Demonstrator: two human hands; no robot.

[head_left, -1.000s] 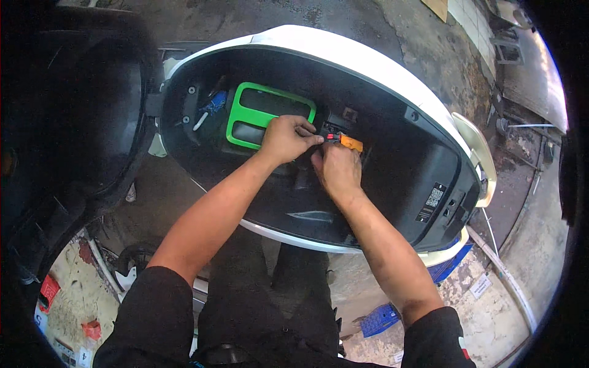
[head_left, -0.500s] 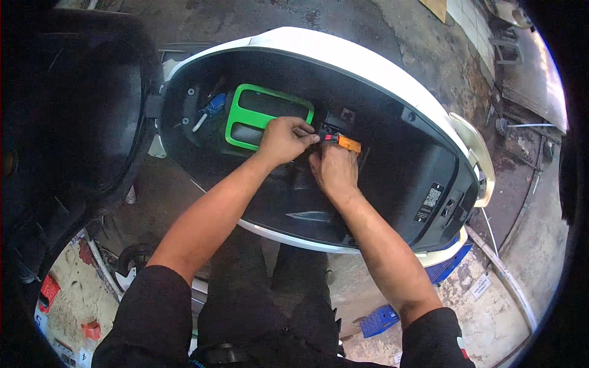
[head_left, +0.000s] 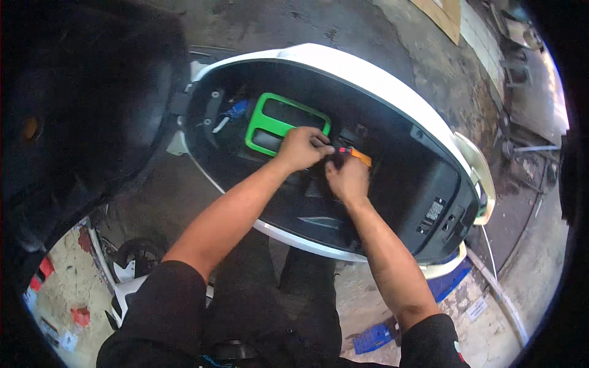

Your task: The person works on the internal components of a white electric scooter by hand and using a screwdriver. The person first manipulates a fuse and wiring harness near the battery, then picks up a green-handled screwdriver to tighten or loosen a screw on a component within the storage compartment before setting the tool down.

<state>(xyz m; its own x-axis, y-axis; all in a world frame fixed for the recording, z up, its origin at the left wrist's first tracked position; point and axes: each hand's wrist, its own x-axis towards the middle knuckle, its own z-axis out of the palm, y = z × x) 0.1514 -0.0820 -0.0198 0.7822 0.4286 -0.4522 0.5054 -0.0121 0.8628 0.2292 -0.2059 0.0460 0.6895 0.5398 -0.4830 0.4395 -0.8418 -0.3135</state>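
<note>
My left hand has thumb and fingers pinched together; what lies between them, if anything, is too small to make out. It overlaps the near right corner of a bright green frame with two long openings. Close to its fingertips, my right hand is closed around an orange block-like piece with a pinkish-red end; its exact kind is unclear. Both hands are inside the black storage compartment of a white scooter body.
A blue item and a short white rod lie at the compartment's left end. The dark raised seat fills the left side. Blue plastic pieces and a pale pole lie on the floor at lower right.
The whole view has shifted, so the scooter appears farther right and lower. My hands stay close together, and the reddish end of the orange piece shows between them.
</note>
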